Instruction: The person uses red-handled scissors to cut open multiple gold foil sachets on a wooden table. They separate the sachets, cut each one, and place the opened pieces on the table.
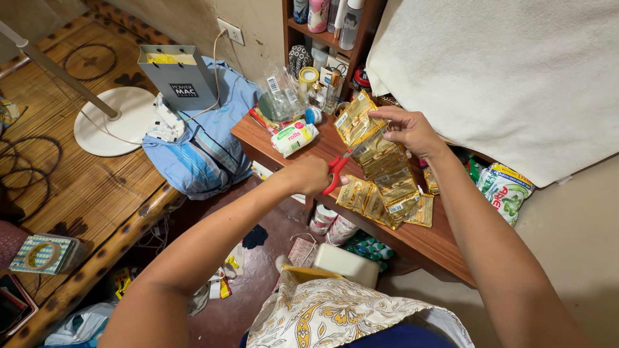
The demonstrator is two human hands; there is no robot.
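While a strip of gold sachets (380, 161) is held up by its top end in the right hand (412, 131), red-handled scissors (336, 171) are gripped in the closed left hand (309, 175), with the blades set against the strip's left edge. The lower end of the strip is draped onto the wooden desk (425, 245), where more gold sachets (371, 203) are piled loosely. Near the desk's far corner a white roll pack (294, 137) is laid beside a clear plastic bag (278, 96). A white towel (503, 71) is spread to the right.
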